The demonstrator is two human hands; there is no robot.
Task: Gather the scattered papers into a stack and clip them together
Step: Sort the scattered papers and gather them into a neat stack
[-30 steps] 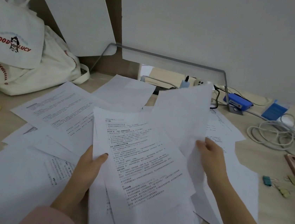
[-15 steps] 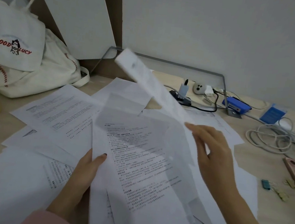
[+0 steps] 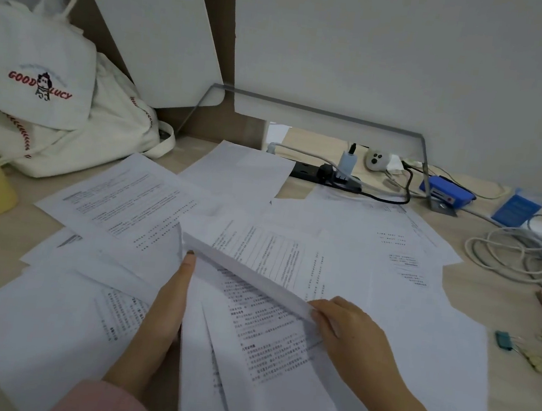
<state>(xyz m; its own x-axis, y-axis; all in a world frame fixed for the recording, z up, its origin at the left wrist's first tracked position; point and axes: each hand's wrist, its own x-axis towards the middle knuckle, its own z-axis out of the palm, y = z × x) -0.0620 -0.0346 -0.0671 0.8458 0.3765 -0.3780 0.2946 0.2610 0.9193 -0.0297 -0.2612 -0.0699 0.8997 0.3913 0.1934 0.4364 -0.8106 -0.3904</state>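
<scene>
The sheet that was swinging through the air half a second ago now comes down flat across the bundle. Loose papers (image 3: 121, 198) cover the counter (image 3: 517, 402) from its left edge to the back edge, overlapping each other. The bundle (image 3: 262, 356) sits at the front edge, already fanned out at its near end. The incoming sheet (image 3: 257, 254) lies askew on it, its near edge slightly raised. The left hand (image 3: 163, 308) grips the bundle's left side, thumb up along the top. The right hand (image 3: 352, 339) pinches the sheet's near corner. To land this well, the right hand should probably slide that corner until its edges meet the bundle's. The left thumb can then lift and clamp over the sheet before the pinch lets go, since thin paper skates easily. The fanned end likely needs tapping square on the counter. The binder clips (image 3: 504, 340) wait untouched near the right edge.
</scene>
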